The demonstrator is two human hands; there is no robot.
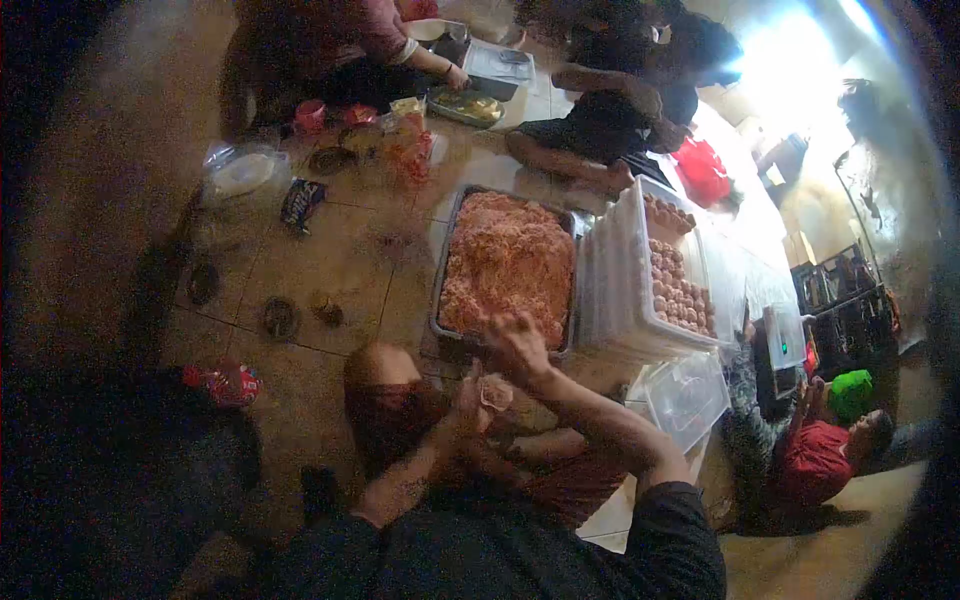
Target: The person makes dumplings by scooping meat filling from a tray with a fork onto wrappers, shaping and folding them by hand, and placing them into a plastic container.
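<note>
A deep rectangular tray (437,300) full of pink minced meat mixture (510,255) stands on the tiled floor in front of me. My right hand (520,347) is over the tray's near edge, fingers spread, slightly blurred; whether meat clings to them I cannot tell. Close to my body, my left hand (467,402) is closed around a round, pale pink dumpling wrapper (495,393), and whether there is filling in it is hard to see. To the right, a stack of clear plastic containers (610,275) has rows of small pinkish balls (675,285) in its top one.
A clear plastic lid (690,400) lies right of my knee. Bowls, a dark packet (302,205) and a plastic bag (245,172) are on the left floor. A person's hand (457,78) is at a green tray (466,107). Others sit at the back and right.
</note>
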